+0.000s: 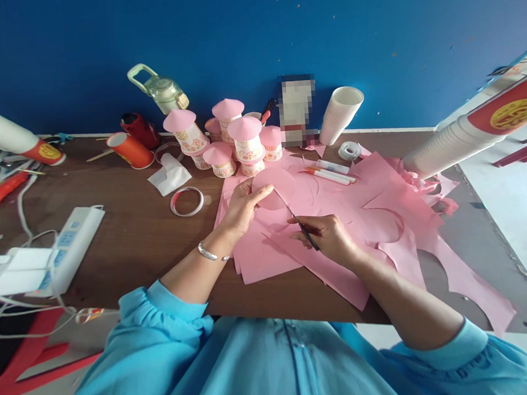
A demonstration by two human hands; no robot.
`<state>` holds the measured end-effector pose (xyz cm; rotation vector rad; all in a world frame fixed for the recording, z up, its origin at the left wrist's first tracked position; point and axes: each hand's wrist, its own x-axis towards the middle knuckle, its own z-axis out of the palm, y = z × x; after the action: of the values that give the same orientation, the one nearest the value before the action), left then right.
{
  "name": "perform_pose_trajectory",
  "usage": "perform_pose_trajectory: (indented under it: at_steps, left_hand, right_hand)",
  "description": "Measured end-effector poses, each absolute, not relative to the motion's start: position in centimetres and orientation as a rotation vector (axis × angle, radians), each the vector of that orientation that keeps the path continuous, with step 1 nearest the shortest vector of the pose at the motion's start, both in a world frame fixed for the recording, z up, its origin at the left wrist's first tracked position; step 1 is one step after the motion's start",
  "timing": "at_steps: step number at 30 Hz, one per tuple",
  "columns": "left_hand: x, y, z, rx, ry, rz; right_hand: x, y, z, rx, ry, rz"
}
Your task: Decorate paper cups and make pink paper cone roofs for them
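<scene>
A round pink paper disc (282, 184) is pinched at its left edge by my left hand (244, 206), thumb on top. My right hand (327, 236) is closed round a pair of scissors (307, 233) with dark handles. The thin blade points up and left, its tip at the disc near my left thumb. Whether the blades are apart I cannot tell. Beneath both hands lie overlapping pink paper sheets (267, 254), some with curved cut edges. Behind the disc stand several paper-cup towers (247, 143) with pink cone tops and drawn patterns.
White pens (332, 174) and a clear tape roll (349, 150) lie right of the disc. Stacked white cups (341, 115) stand behind. On the left are a tape ring (187, 201), an orange cup (130, 150), and a power strip (75, 247) with cables. Pink offcuts (470, 279) reach the right edge.
</scene>
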<state>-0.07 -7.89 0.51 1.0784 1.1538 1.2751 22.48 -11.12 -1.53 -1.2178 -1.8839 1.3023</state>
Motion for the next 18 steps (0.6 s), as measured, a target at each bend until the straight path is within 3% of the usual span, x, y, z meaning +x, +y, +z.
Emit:
perform_pose_trajectory:
  at_steps: [13, 18]
  left_hand:
    - [0.0, -7.8, 0.3, 1.004, 1.127, 1.275]
    - [-0.6, -6.8, -0.5, 0.813, 1.046, 1.394]
  right_hand:
    - [22.7, -10.7, -2.4, -1.247, -1.971, 1.236]
    - [22.9, -10.2, -1.5, -1.448, -2.165, 0.953]
